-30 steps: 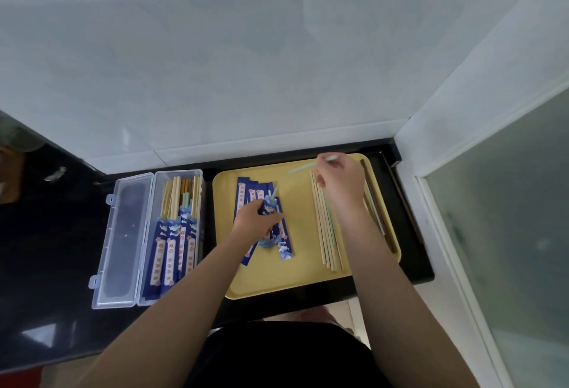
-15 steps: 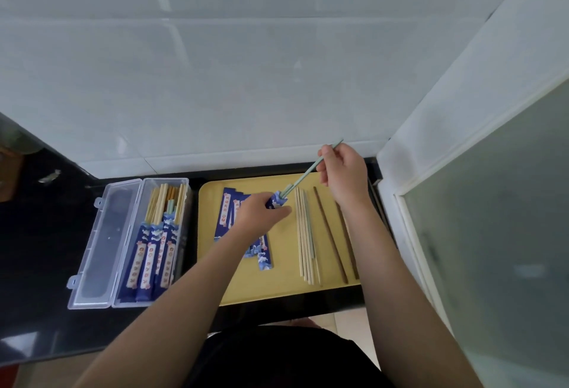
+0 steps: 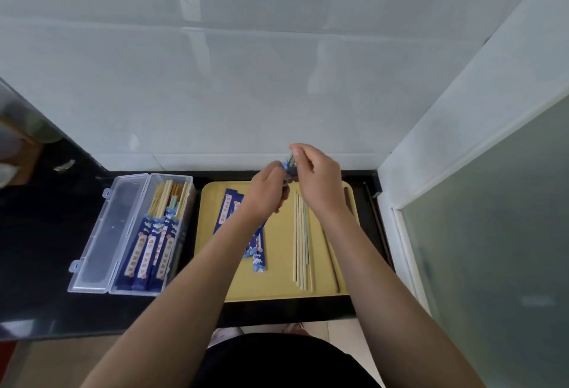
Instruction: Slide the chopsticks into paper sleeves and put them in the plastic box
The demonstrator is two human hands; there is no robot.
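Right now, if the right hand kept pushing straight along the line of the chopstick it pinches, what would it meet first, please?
The right hand would likely meet the paper sleeve first, then the left hand gripping it; depth is unclear.

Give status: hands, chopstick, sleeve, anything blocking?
Left hand grips paper sleeve; right hand pinches green chopstick at its mouth. Both raised above yellow tray. Plastic box open, sleeved pairs inside. Nothing blocking.
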